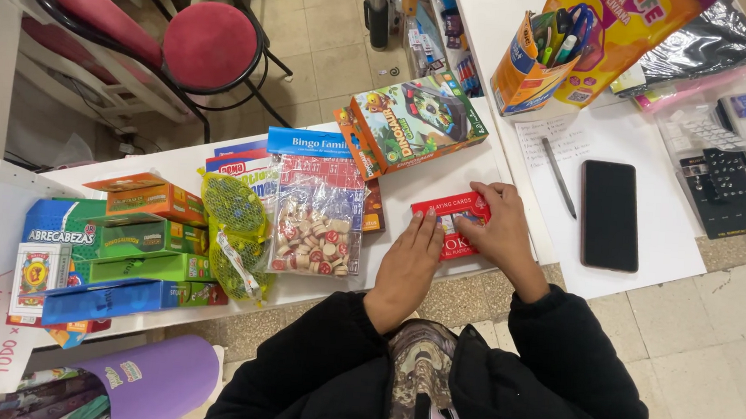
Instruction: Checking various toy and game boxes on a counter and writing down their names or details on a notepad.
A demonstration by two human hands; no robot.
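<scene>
Red card pack [453, 222] — probably flat — under both hands [458, 242]

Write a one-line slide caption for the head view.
Both hands, left and right, rest on a red card box on a white table beside boxed games.

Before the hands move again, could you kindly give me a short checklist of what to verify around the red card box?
1. Both hands on the red card box: ok; left hand lies flat on its near-left part, right hand covers its right end.
2. Box flat on the white table: ok.
3. Firm grip: cannot tell.
4. Gap to the bingo bag: ok.
5. Pen and black phone clear of the hands: ok, on white paper to the right.
</scene>
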